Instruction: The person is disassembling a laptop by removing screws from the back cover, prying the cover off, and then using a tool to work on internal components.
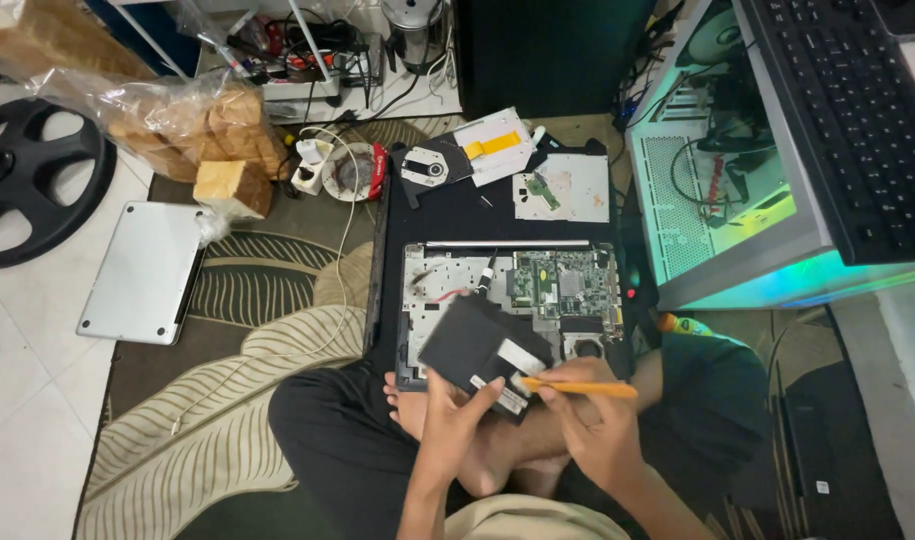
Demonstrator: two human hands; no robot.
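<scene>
Brushing a black drive (483,348) held above the opened laptop (508,300).

Left hand (456,415) is clenched on the drive's near edge, fingers under, thumb on top, tilting its flat face up over the crossed legs. Right hand (588,420) pinches an orange-handled brush (578,388), bristles touching the drive's labelled corner. Judged rigid, light, flat and fairly smooth, with delicate parts likely inside; the edges look the safest hold. Both forearms rise from the lap, wrists bent inward.

A closed silver laptop (141,272) lies at the left edge of the patterned rug (228,420). Bagged bread (203,125) is behind it, and a lit computer case (738,190) stands at the right.
</scene>
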